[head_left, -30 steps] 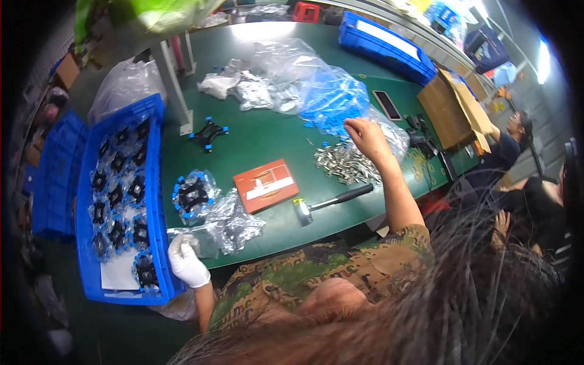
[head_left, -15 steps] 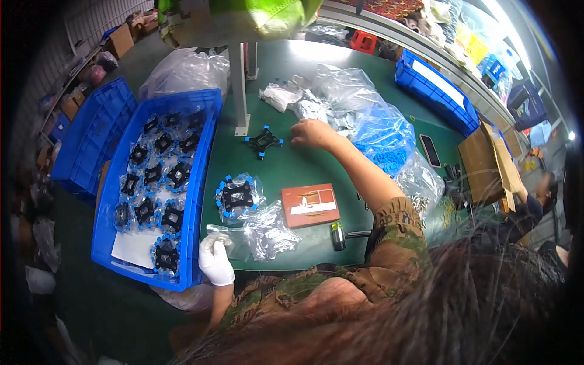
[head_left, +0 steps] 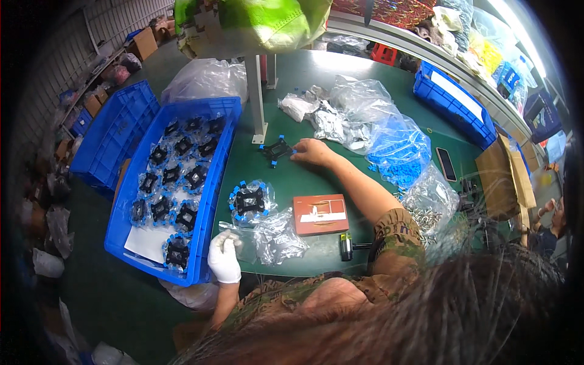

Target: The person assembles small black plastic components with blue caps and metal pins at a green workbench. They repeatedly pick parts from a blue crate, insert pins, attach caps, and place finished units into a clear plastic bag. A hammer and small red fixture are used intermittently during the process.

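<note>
My right hand [head_left: 313, 152], bare, has its fingertips closed on a blue-tipped arm of a black four-armed bracket [head_left: 277, 149] at the foot of the metal post. The bracket is tilted. In a white glove, my left hand [head_left: 224, 260] pinches the edge of a small clear plastic bag [head_left: 244, 241] at the table's near left. Just beyond it, a bagged black bracket [head_left: 249, 200] with blue tips lies on the green table. A heap of clear plastic bags [head_left: 280, 236] is spread beside the pinched bag.
Several bagged brackets fill a blue crate [head_left: 115, 246] at left. A brown-red box [head_left: 319, 214] and a black-handled tool [head_left: 347, 246] lie near me. Bags of blue caps [head_left: 398, 163] and metal screws [head_left: 421, 210], a phone [head_left: 446, 164] and a cardboard box [head_left: 497, 176] are at right.
My right hand has closed on the bracket's near right arm, and the bracket has turned and tilted. My left hand stays at the plastic bag. The whole view has shifted slightly.
</note>
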Demonstrator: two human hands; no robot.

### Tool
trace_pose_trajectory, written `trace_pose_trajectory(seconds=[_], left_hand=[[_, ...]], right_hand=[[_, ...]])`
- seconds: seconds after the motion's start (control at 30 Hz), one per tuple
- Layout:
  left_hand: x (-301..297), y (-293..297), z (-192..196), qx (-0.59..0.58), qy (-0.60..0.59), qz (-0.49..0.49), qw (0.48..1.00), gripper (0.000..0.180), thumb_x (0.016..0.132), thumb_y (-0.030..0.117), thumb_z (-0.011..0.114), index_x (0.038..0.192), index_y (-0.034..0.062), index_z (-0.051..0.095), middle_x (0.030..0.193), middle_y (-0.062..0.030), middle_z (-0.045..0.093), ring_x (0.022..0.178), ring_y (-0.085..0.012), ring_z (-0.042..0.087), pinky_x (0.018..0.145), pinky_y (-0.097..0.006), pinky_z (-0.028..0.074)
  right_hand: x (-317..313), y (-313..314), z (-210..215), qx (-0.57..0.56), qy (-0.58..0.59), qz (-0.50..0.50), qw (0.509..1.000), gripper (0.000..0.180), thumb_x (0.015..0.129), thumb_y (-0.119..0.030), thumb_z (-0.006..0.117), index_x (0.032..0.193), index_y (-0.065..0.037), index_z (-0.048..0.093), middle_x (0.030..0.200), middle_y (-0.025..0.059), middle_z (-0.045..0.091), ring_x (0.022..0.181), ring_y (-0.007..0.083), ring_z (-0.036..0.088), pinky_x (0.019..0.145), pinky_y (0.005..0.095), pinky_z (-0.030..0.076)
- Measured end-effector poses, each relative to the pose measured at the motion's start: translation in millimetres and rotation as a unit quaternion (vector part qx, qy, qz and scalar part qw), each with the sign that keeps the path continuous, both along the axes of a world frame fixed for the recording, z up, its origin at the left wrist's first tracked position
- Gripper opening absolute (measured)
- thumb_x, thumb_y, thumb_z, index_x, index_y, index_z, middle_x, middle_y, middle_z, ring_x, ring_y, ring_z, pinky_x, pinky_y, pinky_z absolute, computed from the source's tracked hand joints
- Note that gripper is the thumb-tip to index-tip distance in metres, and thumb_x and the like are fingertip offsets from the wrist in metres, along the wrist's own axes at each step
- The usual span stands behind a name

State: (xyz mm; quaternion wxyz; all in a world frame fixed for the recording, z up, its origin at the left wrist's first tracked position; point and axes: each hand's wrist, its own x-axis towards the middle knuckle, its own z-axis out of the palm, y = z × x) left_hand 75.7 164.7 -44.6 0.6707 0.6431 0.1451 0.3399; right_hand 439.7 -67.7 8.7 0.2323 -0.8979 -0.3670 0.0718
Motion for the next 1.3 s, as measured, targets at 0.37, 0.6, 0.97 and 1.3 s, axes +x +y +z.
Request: trace_pose_trajectory(seconds=[0.37, 0.6, 0.97, 1.3], left_hand=[[5, 5, 21, -0.041, -0.017, -0.008, 0.999, 0.018, 0.099, -0.002, 0.055, 0.116, -0.0023, 0.063, 0.095, -0.0079, 0.068, 0.082, -0.0154, 0.065, 0.076, -0.028, 0.056], [26, 19, 78, -0.109, -0.081, 0.058, 0.989, 0.016, 0.100, 0.000, 0.057, 0.114, -0.0030, 0.063, 0.094, -0.0089, 0.069, 0.079, -0.0154, 0.066, 0.075, -0.029, 0.057], [84, 35, 67, -0.007, 0.037, -0.053, 0.998, 0.021, 0.098, 0.004, 0.063, 0.116, -0.0058, 0.066, 0.091, -0.0063, 0.069, 0.076, -0.0110, 0.065, 0.067, -0.023, 0.053], [81, 36, 88, -0.066, -0.034, -0.027, 0.997, 0.020, 0.097, 0.000, 0.060, 0.115, -0.0081, 0.065, 0.096, -0.0093, 0.069, 0.080, -0.0131, 0.067, 0.071, -0.025, 0.056]], right_hand=[[-40, -19, 9, 0.144, 0.097, -0.075, 0.982, 0.043, 0.090, -0.028, 0.080, 0.120, 0.002, 0.071, 0.100, 0.0105, 0.076, 0.090, 0.0133, 0.068, 0.082, 0.0309, 0.054], [-120, 21, 49, 0.204, 0.156, 0.068, 0.964, 0.034, 0.091, -0.025, 0.077, 0.115, -0.001, 0.073, 0.098, 0.0116, 0.074, 0.087, 0.0188, 0.069, 0.080, 0.0338, 0.054], [-137, 42, 39, 0.043, -0.055, 0.169, 0.983, 0.038, 0.090, -0.034, 0.071, 0.113, -0.003, 0.075, 0.103, 0.0167, 0.072, 0.096, 0.0362, 0.069, 0.086, 0.0431, 0.055], [-130, 44, 41, 0.231, 0.209, 0.009, 0.950, 0.039, 0.093, -0.029, 0.076, 0.120, -0.001, 0.073, 0.097, 0.0077, 0.077, 0.082, 0.0087, 0.065, 0.077, 0.0279, 0.054]])
